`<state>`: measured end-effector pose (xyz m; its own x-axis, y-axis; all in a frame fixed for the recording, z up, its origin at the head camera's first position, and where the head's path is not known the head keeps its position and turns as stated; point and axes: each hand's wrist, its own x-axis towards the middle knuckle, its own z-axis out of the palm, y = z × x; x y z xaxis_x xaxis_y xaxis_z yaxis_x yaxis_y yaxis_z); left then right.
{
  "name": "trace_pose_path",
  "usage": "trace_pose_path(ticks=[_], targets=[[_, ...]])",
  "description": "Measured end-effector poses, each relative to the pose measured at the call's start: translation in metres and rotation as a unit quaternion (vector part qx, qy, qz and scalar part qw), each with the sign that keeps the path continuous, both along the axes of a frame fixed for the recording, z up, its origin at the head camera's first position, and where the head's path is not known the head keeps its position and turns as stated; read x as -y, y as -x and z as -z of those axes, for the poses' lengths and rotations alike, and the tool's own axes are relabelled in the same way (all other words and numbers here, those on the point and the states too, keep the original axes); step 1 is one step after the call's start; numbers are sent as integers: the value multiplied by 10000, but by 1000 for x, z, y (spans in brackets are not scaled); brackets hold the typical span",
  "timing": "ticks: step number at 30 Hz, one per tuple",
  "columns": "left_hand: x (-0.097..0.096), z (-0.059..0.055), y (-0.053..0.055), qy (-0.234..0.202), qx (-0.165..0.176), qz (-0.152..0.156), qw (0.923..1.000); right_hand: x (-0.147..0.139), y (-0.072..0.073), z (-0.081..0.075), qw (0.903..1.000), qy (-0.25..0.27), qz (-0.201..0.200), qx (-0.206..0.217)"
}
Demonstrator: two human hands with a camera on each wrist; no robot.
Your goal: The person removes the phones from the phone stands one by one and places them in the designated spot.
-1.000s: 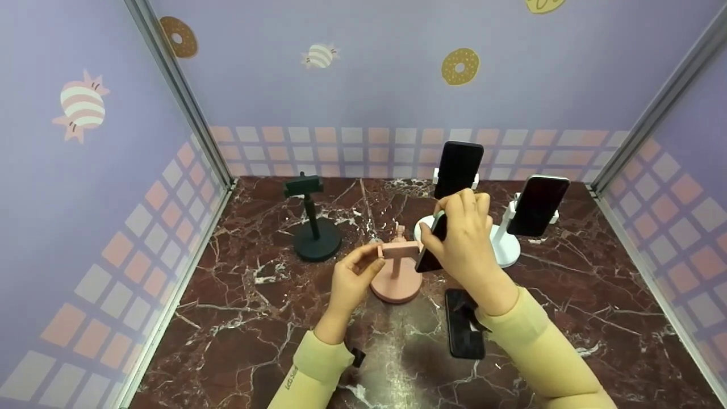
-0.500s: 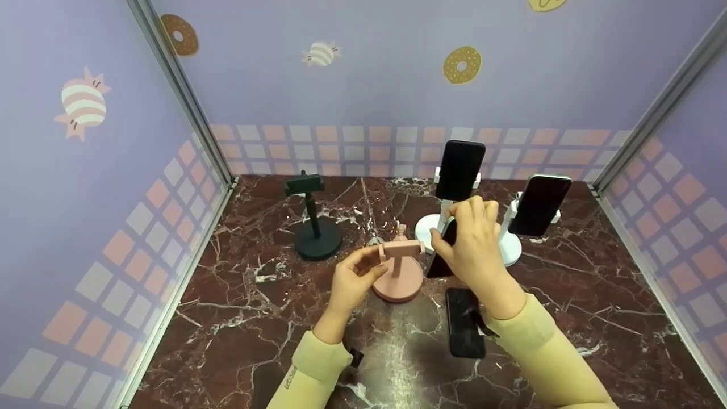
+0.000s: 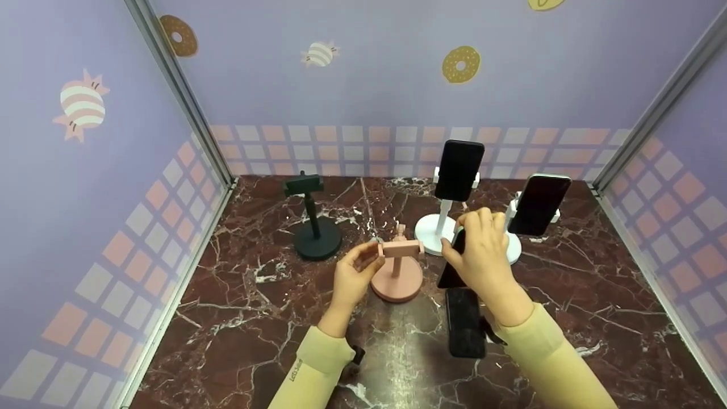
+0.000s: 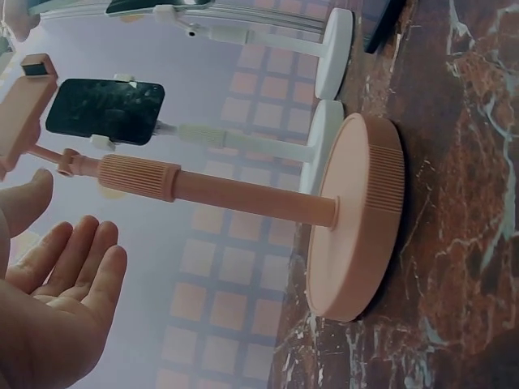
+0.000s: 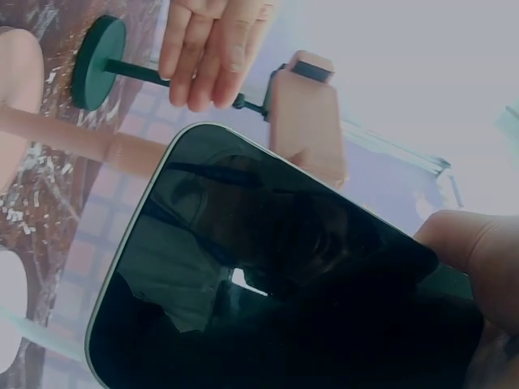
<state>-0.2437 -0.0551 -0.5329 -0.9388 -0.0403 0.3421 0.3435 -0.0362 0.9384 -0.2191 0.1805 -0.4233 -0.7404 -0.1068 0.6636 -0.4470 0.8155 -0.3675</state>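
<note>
My right hand (image 3: 484,254) grips a black-screened phone (image 3: 452,270) by its upper part, tilted above the table; the right wrist view shows its dark glass (image 5: 268,267) and my thumb at its edge. Beside the clamp of a pink phone stand (image 3: 399,275) is my left hand (image 3: 353,280). Its fingers (image 4: 77,259) are loosely extended and hold nothing, with the thumb close under the clamp in the left wrist view. The pink stand stands upright on its round base, and its clamp carries no phone.
A second phone (image 3: 466,326) lies flat near my right forearm. Two white stands behind hold upright phones, one at the back (image 3: 459,170) and one at the right (image 3: 539,204). A dark green stand (image 3: 316,238) is left. Patterned walls (image 3: 363,85) enclose the marbled table (image 3: 255,318).
My right hand has drawn the phone right and toward me, away from the pink clamp. My left hand stays beside the stand, almost unmoved.
</note>
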Motion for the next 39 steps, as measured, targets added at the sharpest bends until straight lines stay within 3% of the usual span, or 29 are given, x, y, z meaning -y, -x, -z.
trace_pose_path(ticks=[15,25,30,34,39], targets=[[-10,6,15,131,-31,104,9999,-22,-1,29,9968,-119,439,655],[-21,9,27,355,0,259,9990,-44,1,45,9850,-250,788,1516],[-25,7,32,827,52,51,9965,-54,4,55,9771,-369,910,1886],[-27,8,36,1289,-109,-53,9916,-61,7,64,9739,-424,954,2014],[-28,9,39,1500,-281,-95,9882,-67,9,73,9695,-507,1035,2164]])
